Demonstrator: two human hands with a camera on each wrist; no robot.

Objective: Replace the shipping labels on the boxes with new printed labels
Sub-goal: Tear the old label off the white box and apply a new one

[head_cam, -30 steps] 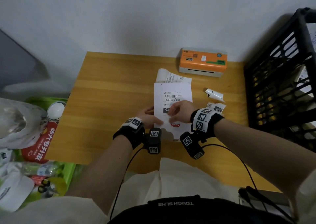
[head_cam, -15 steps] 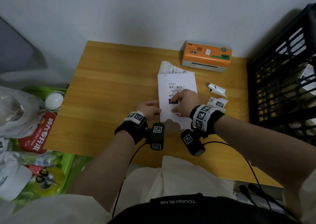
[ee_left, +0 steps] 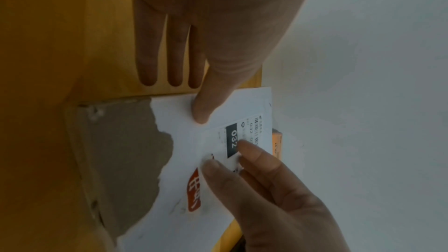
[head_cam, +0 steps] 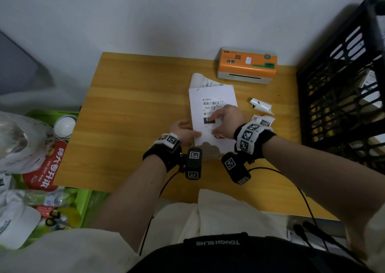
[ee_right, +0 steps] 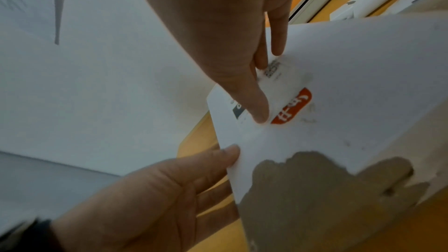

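**Label pressed onto a flat white box on the bench**

A flat white box [head_cam: 212, 114] is laid on the wooden bench [head_cam: 135, 106], in front of an orange-topped label printer [head_cam: 248, 64]. Part of its white facing is torn away at the near end, so that brown card is exposed. A printed label [head_cam: 211, 108] with a barcode and a black "032" block is laid on the box's top face.

The label is pressed down by the right hand [head_cam: 227, 120]; its fingers [ee_left: 244, 147] are held straight and close together, flat on the paper. The box's left edge is steadied by the left hand [head_cam: 183, 132]: the thumb is pressed on the white face, while the other fingers [ee_left: 174, 60] lie straight and side by side on the bench.

A curled label strip [head_cam: 201, 81] is seen just behind the box, and two crumpled label scraps [head_cam: 261, 106] lie to its right.

A black slatted crate [head_cam: 341, 85] stands at the right; white papers are seen through its slats, too hidden to identify. A green bin [head_cam: 83, 206] at the left is filled with a red packet, a water bottle, scissors and a white cap.
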